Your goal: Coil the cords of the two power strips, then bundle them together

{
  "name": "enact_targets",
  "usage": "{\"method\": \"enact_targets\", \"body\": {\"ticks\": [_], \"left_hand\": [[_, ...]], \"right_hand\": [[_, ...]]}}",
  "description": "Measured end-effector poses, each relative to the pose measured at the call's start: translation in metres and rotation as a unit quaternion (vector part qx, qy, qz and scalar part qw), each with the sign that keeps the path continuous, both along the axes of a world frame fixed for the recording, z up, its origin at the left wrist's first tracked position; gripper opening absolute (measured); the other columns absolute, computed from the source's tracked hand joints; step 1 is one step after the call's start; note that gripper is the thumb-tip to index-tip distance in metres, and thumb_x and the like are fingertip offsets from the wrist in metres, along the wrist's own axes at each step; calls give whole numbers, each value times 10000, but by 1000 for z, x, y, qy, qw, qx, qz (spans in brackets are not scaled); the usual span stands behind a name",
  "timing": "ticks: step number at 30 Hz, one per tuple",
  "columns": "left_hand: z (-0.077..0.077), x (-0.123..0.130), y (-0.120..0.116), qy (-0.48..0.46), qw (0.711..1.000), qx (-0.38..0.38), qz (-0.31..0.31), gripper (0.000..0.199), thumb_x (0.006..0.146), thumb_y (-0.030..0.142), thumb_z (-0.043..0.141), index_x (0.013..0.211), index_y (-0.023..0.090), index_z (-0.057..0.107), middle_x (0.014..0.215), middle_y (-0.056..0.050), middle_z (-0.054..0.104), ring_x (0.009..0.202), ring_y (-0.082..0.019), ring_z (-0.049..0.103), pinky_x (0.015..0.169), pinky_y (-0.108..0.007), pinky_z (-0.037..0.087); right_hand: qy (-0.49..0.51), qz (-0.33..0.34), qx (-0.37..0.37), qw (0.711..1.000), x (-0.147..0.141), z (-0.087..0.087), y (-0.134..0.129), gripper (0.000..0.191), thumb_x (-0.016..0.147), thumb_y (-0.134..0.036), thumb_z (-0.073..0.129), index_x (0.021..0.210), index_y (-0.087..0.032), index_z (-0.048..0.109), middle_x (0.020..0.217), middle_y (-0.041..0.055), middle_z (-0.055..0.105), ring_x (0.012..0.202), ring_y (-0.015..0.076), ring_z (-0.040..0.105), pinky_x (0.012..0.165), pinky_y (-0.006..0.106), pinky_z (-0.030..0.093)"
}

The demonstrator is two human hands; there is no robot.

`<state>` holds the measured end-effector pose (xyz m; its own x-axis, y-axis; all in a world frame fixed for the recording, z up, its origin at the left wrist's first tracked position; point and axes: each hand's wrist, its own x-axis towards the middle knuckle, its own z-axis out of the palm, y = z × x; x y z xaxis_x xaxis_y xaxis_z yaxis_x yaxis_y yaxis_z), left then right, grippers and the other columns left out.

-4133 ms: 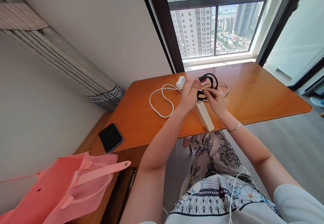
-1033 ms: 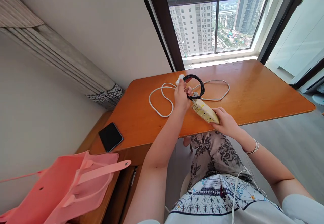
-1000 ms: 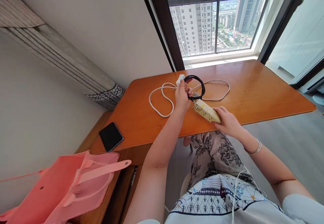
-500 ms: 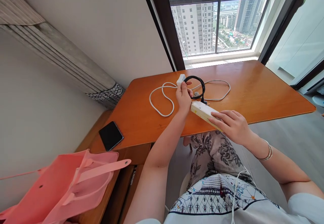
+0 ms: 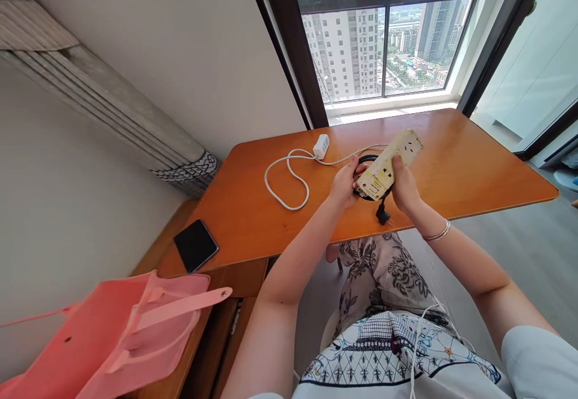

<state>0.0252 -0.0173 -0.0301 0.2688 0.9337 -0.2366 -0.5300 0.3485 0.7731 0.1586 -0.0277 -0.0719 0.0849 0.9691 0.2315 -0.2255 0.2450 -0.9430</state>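
Note:
My right hand (image 5: 403, 185) grips a yellowed white power strip (image 5: 389, 167), thumb on its top face, holding it tilted so its sockets show. At the strip's near end, my left hand (image 5: 347, 183) is closed on the coiled black cord (image 5: 367, 159), partly hidden behind the strip. From the coil a black plug (image 5: 383, 214) dangles near the table's front edge. To the left of my hands, a white charger (image 5: 321, 146) stands on the table by a looped white cable (image 5: 295, 176). That cable runs right and passes out of sight behind the strip.
The wooden table (image 5: 253, 218) reaches to the window. A black tablet-like device (image 5: 195, 245) lies at its left end. An open pink bag (image 5: 112, 327) sits at the lower left. A grey curtain (image 5: 135, 110) hangs along the wall.
The power strip has been lifted and turned, its socket face now showing. My left hand has moved right, away from the charger, with the black cord coil, and the plug now hangs down.

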Motion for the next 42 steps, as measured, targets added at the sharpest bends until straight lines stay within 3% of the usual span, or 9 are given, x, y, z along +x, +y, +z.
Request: {"method": "enact_targets", "body": {"ticks": [4, 8, 13, 15, 20, 24, 31, 36, 42], "left_hand": [[-7, 2, -2, -31, 996, 30, 80, 532, 905, 482, 696, 598, 159, 406, 619, 36, 593, 336, 20, 254, 352, -153, 251], [-15, 5, -4, -21, 990, 62, 127, 511, 942, 480, 647, 599, 154, 452, 630, 23, 604, 360, 6, 286, 383, -168, 264], [-25, 12, -5, -15, 982, 123, 144, 506, 1005, 456, 544, 597, 161, 497, 476, 47, 447, 371, -31, 308, 413, -175, 263], [-27, 13, -8, -12, 978, 141, 152, 478, 977, 453, 595, 610, 165, 492, 532, 39, 501, 389, -30, 328, 429, -178, 289], [-24, 4, -15, 9, 987, 151, 62, 442, 938, 372, 618, 574, 162, 481, 707, -16, 634, 482, -58, 493, 525, -215, 433], [-17, -9, -12, 41, 995, 72, -56, 453, 967, 404, 511, 591, 155, 551, 670, -47, 653, 506, -109, 579, 558, -253, 491], [-12, -13, -5, 95, 989, 29, -105, 443, 988, 504, 536, 779, 128, 640, 491, 23, 516, 404, -82, 447, 464, -215, 433], [-13, -5, -11, 46, 996, 23, -74, 398, 1024, 361, 517, 709, 132, 594, 439, 91, 283, 362, -38, 230, 396, -143, 281], [-9, 5, -19, -20, 1000, 14, 9, 409, 1037, 310, 481, 673, 139, 554, 454, 96, 226, 357, -30, 190, 370, -125, 205]], "right_hand": [[63, 61, -114, 990, -18, -20, -20, 852, 726, -888, 559, 1255, -224, 632, 1171, 78, 737, 1120, 281, 673, 863, 402, 574], [79, 90, -187, 975, -10, -19, -18, 776, 770, -849, 530, 1209, -220, 647, 1074, 77, 757, 1017, 266, 699, 770, 374, 551], [111, 88, -189, 972, -8, -18, -11, 704, 757, -806, 576, 1174, -242, 628, 1007, 55, 759, 969, 252, 713, 693, 349, 550], [119, 58, -168, 977, -10, -19, -10, 698, 720, -821, 604, 1103, -237, 620, 960, 53, 750, 937, 253, 714, 651, 338, 546], [108, 22, -96, 989, -4, -14, -4, 666, 671, -809, 687, 956, -212, 609, 841, 52, 723, 892, 262, 714, 677, 361, 585], [65, 35, -88, 993, 13, -4, -1, 609, 587, -712, 814, 881, -212, 627, 754, 12, 700, 722, 212, 684, 602, 327, 567], [0, 89, -79, 993, 23, -3, -4, 561, 583, -622, 856, 902, -206, 657, 885, 39, 748, 766, 207, 677, 657, 334, 575], [3, 4, -65, 998, 17, -12, -5, 598, 569, -641, 857, 938, -230, 629, 902, 21, 730, 812, 204, 652, 713, 339, 561], [17, -64, -65, 996, 10, -15, -11, 610, 633, -697, 796, 990, -237, 612, 940, 30, 699, 886, 219, 635, 739, 342, 546]]}}
